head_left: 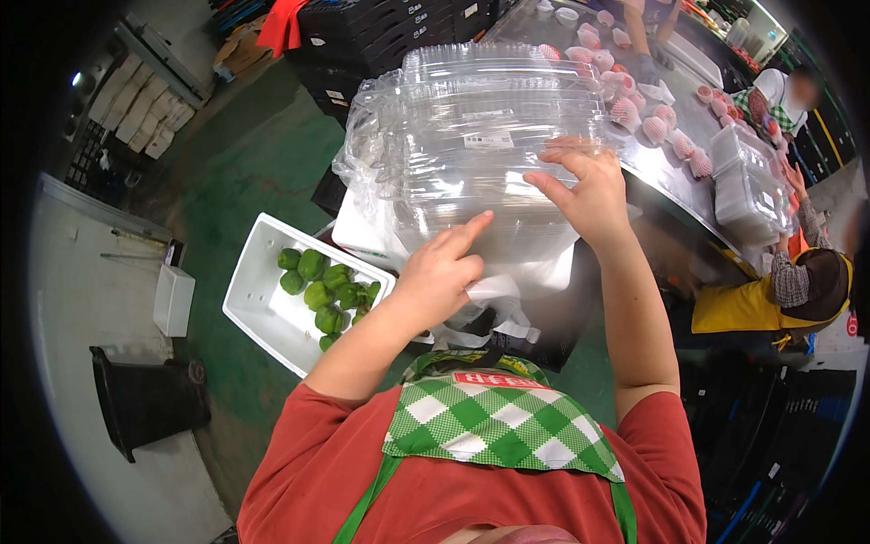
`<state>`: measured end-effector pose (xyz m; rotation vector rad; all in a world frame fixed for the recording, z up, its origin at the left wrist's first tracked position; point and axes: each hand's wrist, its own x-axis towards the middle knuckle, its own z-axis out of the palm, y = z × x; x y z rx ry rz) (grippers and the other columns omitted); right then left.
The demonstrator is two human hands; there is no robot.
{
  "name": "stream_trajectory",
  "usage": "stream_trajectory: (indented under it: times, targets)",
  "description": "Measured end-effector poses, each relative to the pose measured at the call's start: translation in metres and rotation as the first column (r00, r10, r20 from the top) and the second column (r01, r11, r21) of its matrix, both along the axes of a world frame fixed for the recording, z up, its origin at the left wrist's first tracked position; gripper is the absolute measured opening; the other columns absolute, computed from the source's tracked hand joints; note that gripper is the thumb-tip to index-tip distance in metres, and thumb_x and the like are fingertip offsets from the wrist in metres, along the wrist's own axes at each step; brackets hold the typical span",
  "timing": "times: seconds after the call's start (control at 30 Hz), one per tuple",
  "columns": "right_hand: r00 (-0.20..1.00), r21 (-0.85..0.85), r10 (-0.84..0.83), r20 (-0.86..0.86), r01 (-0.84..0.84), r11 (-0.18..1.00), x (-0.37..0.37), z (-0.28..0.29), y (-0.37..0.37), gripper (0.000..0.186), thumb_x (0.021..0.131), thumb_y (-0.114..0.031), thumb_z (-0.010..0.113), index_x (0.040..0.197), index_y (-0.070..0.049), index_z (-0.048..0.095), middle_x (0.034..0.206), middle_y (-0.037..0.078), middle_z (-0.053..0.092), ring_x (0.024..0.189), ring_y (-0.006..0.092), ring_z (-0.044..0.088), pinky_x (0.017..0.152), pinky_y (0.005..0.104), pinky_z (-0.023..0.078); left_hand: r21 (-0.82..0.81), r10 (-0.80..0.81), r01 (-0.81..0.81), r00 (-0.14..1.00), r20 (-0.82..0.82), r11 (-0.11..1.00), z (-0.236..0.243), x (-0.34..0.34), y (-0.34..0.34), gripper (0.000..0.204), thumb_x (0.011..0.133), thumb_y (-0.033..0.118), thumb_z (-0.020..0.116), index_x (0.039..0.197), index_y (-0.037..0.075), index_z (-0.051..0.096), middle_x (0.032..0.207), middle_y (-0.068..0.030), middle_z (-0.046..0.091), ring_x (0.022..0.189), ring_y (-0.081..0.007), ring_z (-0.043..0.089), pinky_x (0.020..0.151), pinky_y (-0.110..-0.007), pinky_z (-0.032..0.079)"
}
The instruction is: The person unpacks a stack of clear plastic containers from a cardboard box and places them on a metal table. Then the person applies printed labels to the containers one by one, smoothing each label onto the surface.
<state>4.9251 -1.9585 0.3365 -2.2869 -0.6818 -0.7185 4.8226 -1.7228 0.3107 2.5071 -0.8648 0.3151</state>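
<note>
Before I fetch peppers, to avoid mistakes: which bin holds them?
The white bin by the left forearm: green peppers show inside. None show in the black bin.

A white label (pixel 488 140) was on the clear plastic boxes (pixel 489 186), and its dark print was too tiny to read. The green and white checked apron (pixel 503 426) had a red patch (pixel 501 380) with big white writing on it. Small white marks and tags were on the black crates (pixel 376 41), too small to read. Far to the right was a little red sign (pixel 852 324), too small to make out.
</note>
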Motion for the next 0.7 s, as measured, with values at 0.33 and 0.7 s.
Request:
stream_trajectory:
  times: [0.33,0.7]
  targets:
    - [0.953,0.237,0.084,0.291,-0.157,0.959,-0.060,-0.024,0.018,0.033,0.075,-0.007,0.080,0.106,-0.005,0.069,0.105,0.012,0.070,0.096,0.0283,0.067,0.084,0.0383,0.053,-0.392,0.082,-0.096,0.995,-0.052,0.915,0.014,0.045,0.006,0.012,0.082,0.010,0.076,0.080,0.000,0.069,0.129,-0.0213,0.064,0.097,-0.0277,0.072,0.079,-0.033,0.057]
    - [0.807,0.674,0.480,-0.346,-0.142,0.725,-0.077,-0.041,0.041,0.040,0.089,-0.001,0.072,0.127,-0.003,0.059,0.092,0.005,0.069,0.080,0.0097,0.063,0.075,0.0250,0.052,-0.445,0.051,-0.032,0.998,0.031,0.895,0.016,0.044,0.000,0.014,0.077,0.014,0.080,0.085,0.006,0.072,0.126,-0.0199,0.066,0.108,-0.0310,0.069,0.086,-0.037,0.055]
